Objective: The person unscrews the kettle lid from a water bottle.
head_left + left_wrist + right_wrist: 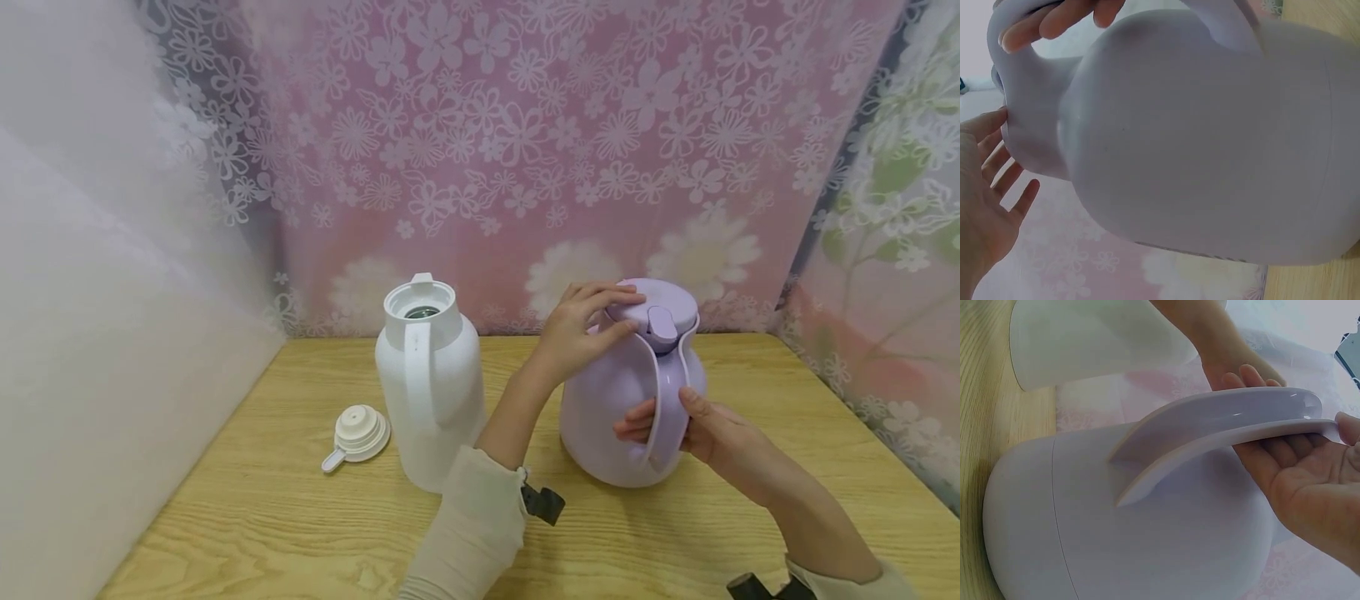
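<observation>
A purple vacuum jug (603,417) stands upright on the wooden table, with its round lid (663,300) on top. My left hand (573,333) rests on the lid's left side, fingers extended over its edge and thumb near the push lever (662,323). In the left wrist view, the thumb of the left hand (985,206) touches the jug's collar and the other fingers are spread. My right hand (720,429) holds the jug's handle (667,417), fingers passing through its loop and thumb on the outer side. The right wrist view shows the handle (1210,419) in that grip.
Left of the purple jug stands a white vacuum jug (442,392) with an open mouth, its handle facing me. A white stopper lid (360,429) lies on the table (262,517) beside it. Flowered fabric (480,167) hangs behind; a white wall (135,250) borders the left.
</observation>
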A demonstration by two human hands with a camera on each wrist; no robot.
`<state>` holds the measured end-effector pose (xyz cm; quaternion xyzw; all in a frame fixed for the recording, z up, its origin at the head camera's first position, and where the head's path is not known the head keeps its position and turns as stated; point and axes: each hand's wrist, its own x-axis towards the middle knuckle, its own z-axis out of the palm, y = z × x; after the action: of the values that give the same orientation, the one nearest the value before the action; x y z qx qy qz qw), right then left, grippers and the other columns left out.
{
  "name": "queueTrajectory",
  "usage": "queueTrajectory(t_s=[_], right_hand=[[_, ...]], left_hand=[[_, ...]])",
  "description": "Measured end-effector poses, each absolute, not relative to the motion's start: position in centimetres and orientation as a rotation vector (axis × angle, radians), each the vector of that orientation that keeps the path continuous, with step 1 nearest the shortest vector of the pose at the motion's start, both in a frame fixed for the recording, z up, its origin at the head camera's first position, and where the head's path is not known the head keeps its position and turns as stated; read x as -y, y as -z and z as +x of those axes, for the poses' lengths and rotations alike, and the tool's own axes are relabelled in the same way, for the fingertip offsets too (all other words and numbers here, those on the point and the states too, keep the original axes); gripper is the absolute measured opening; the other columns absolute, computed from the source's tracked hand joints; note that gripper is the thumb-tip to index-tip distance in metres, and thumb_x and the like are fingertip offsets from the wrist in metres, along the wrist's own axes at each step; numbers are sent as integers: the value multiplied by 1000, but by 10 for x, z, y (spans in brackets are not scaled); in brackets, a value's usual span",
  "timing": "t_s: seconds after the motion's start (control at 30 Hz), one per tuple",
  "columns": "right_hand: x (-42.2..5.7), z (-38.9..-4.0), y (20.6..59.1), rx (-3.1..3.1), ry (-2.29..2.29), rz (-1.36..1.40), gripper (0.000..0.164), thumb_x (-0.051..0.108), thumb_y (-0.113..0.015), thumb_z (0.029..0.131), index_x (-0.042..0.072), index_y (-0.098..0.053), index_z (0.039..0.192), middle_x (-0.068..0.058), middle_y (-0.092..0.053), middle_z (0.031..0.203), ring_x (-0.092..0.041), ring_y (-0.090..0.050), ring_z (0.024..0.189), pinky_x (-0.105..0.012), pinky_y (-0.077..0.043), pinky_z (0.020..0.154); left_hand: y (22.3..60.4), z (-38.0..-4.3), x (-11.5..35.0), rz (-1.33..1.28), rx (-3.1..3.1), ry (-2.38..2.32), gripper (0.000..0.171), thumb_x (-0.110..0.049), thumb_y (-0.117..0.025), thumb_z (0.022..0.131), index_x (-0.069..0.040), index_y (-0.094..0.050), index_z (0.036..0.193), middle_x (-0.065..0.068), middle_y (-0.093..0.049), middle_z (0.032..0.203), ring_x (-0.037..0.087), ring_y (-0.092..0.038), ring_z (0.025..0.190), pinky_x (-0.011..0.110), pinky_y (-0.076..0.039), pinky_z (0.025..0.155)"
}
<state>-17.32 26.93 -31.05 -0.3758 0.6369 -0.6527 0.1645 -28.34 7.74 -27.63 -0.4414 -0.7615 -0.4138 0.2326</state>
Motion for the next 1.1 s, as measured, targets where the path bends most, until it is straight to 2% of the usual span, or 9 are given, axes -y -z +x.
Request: queueTrajectory(t_s=[0.27,0.53,0.97,1.1], right_hand=[[-270,-172,311,-1791,1878,-1066,57,13,0,101,-12,-46,124,-19,-55,122,-26,-50,113,-27,-38,93],[-270,-172,310,-1815,1867,-1047,57,13,0,101,-10,-47,123,-18,-56,120,-26,-52,111,-27,-39,92],[-271,-172,310,-1786,1880,-1042,57,15,0,101,-11,-47,123,-17,-56,120,-27,-52,112,-29,-39,92],[-271,-171,310,-1784,1885,-1038,57,15,-1,102,-11,-47,122,-17,-56,120,-27,-52,111,-29,-39,92]], left_hand=[[272,-272,-87,-1062,2035,1040,31,-33,-77,74,-18,-71,101,-6,-61,100,7,-45,98,16,-33,86],[261,-266,-95,-935,2103,829,34,-47,-78,66,-24,-71,91,-14,-55,85,5,-44,86,13,-33,78],[252,-261,-107,-896,2131,601,36,-55,-74,66,-26,-68,86,-13,-46,80,6,-42,81,13,-33,73],[254,-266,-105,-927,2132,657,37,-55,-73,68,-26,-68,90,-11,-47,84,6,-43,84,14,-33,75]])
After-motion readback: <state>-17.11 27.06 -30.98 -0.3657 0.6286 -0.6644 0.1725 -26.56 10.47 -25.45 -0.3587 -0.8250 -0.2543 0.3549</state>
